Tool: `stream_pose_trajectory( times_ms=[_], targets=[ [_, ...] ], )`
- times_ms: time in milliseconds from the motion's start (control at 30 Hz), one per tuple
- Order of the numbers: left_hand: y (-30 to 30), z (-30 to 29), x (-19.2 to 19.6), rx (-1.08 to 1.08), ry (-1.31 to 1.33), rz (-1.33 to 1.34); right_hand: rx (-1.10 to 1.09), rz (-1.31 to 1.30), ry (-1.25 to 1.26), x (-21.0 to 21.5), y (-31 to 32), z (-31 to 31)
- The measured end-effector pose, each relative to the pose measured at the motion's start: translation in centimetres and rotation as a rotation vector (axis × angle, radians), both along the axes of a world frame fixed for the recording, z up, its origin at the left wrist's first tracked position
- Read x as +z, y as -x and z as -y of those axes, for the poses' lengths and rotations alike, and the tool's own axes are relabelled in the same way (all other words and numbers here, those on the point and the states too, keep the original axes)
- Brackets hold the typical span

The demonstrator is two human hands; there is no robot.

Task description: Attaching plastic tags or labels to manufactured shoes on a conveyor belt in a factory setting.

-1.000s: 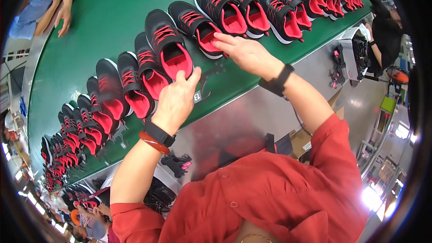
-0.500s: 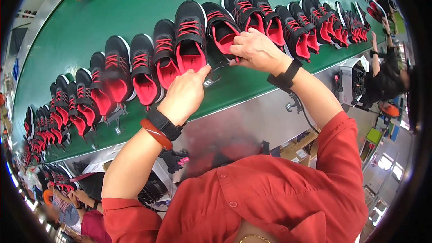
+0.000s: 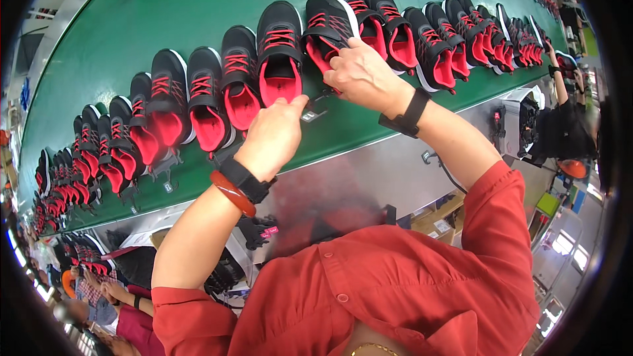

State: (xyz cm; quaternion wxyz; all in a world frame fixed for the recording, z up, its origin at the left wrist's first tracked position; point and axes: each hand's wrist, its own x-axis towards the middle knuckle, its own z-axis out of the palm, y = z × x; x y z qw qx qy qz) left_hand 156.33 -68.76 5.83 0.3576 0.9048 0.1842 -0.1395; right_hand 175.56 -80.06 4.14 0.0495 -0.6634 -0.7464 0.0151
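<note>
A black shoe (image 3: pixel 328 26) with red laces and lining is held tilted above the green belt (image 3: pixel 198 6).

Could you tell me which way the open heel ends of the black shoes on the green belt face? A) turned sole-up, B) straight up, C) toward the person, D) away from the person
C: the shoes show red linings at the ends nearest the person, laces farther up the belt.
</note>
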Motion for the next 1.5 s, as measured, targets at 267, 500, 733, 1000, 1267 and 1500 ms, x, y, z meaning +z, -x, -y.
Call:
stream_pose_trajectory(
  times_ms=[267, 500, 733, 1000, 1267, 1500],
  targets=[
    [-0.2, 0.5, 0.0, 0.042, -0.024, -0.040, -0.034, 0.059, 0.080, -0.2, 0.6, -0.3],
    [1.8, 1.3, -1.3, 0.241, 0.276, 0.276, -0.163, -0.286, -0.259, -1.5, 0.6, 0.2],
    [0.1, 3.0, -3.3, -0.045, -0.102, -0.139, -0.281, -0.530, -0.143, -4.2, 0.9, 5.9],
    [-2.3, 3.0, 1.5, -0.180, -0.391, 0.100, -1.041, -0.459, -0.013, -2.6, -4.5, 30.3],
    [-12.4, 6.1, -5.0, -0.114, -0.359, 0.093, -1.119, -0.533, 0.306, -2.9, -2.4, 35.4],
    [-13.9, 4.0, -5.9, -0.136, -0.138, 0.246, -0.989, -1.122, 0.211, -4.2, -3.0, 30.7]
  ],
)
